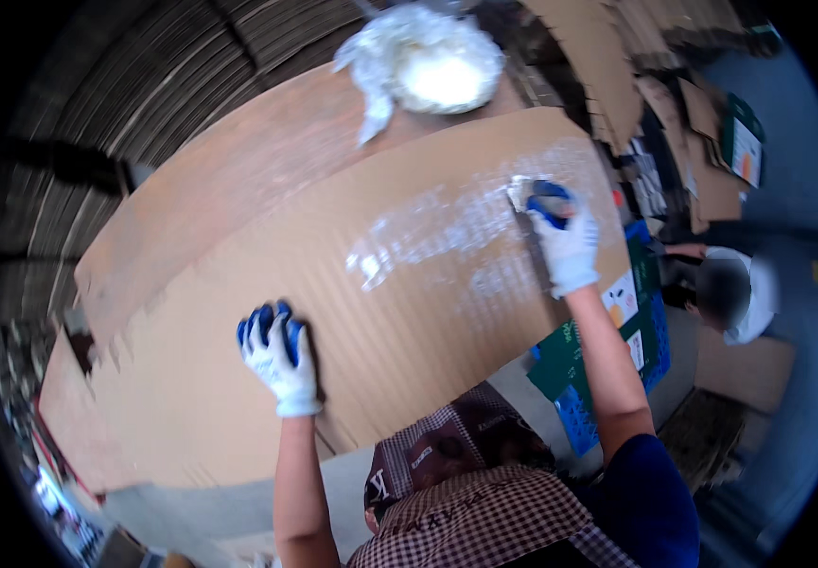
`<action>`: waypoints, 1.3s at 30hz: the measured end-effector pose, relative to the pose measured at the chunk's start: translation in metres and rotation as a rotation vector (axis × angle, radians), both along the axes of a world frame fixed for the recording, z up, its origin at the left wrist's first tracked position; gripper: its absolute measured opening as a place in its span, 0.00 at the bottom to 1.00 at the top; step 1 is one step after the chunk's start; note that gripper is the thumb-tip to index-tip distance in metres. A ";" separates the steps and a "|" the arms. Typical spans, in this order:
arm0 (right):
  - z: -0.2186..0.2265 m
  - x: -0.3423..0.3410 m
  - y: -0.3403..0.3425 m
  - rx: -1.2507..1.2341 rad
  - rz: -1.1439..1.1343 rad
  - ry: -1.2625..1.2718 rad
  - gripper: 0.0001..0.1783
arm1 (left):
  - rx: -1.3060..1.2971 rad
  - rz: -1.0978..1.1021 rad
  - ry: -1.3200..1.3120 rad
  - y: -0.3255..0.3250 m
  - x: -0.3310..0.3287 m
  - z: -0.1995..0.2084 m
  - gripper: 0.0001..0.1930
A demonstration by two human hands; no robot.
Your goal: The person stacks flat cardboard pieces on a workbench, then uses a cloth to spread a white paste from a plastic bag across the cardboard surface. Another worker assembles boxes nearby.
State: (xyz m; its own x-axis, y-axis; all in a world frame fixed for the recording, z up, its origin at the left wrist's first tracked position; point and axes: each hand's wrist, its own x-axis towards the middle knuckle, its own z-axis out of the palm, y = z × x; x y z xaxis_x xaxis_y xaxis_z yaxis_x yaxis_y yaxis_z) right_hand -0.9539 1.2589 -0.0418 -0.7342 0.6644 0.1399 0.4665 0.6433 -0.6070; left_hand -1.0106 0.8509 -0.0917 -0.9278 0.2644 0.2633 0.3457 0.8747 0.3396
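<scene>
A large sheet of brown cardboard (238,256) lies in front of me, with a streaky band of wet white paste (428,237) across its right half. My left hand (278,358), in a white glove with blue fingertips, rests on the sheet with its fingers apart and holds nothing. At the right end of the paste, my right hand (565,241), gloved the same way, is closed around a small flat scraper (520,193). The scraper's edge is at the pasted surface; its handle is mostly hidden by the fingers.
Beyond the sheet, a plastic-lined bowl of white paste (447,80) stands on the wooden board (229,142). Stacked cardboard (163,76) rises at the far left. To the right are green printed boxes (560,360), and another person (740,293) is nearby.
</scene>
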 end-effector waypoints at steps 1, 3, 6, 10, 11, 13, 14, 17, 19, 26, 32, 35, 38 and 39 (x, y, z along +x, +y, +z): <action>0.004 0.001 -0.007 -0.328 -0.020 0.118 0.20 | 0.023 -0.020 -0.007 -0.001 -0.001 0.002 0.16; 0.002 0.004 -0.024 -0.820 -0.033 0.230 0.18 | 0.109 -0.039 -0.021 -0.005 -0.006 0.000 0.16; 0.008 0.001 -0.075 -1.179 -0.020 0.208 0.19 | 0.210 -0.028 -0.035 -0.011 -0.006 -0.002 0.18; 0.023 -0.018 -0.140 -1.193 0.198 0.146 0.19 | 0.296 -0.003 -0.054 -0.016 -0.003 -0.006 0.17; 0.021 -0.026 -0.149 -1.172 0.249 0.159 0.18 | 0.321 -0.004 -0.034 -0.011 -0.005 -0.006 0.17; 0.012 -0.040 -0.166 -1.129 0.347 0.180 0.18 | 0.326 -0.008 -0.038 -0.008 -0.007 -0.006 0.16; 0.012 -0.048 -0.178 -1.107 0.366 0.162 0.18 | 0.319 0.006 -0.050 -0.008 -0.005 -0.007 0.16; 0.010 -0.071 -0.206 -0.972 0.431 0.103 0.17 | 0.344 0.008 -0.064 -0.009 -0.006 -0.005 0.17; -0.003 -0.082 -0.213 -0.912 0.453 0.093 0.17 | 0.368 0.008 -0.069 -0.008 -0.005 -0.006 0.18; 0.011 -0.110 -0.220 -0.376 0.577 -0.067 0.18 | 0.387 0.003 -0.091 -0.011 -0.008 -0.005 0.18; 0.023 -0.116 -0.234 -0.307 0.593 -0.154 0.18 | 0.381 -0.003 -0.115 -0.008 -0.010 -0.002 0.19; 0.023 -0.116 -0.234 -0.311 0.614 -0.131 0.18 | 0.378 -0.005 -0.125 -0.010 -0.008 -0.005 0.19; 0.028 -0.110 -0.238 -0.412 0.598 -0.106 0.18 | 0.394 -0.009 -0.122 -0.010 -0.010 -0.004 0.19; 0.022 -0.108 -0.238 -0.350 0.587 -0.124 0.18 | 0.393 -0.007 -0.122 -0.009 -0.009 -0.004 0.19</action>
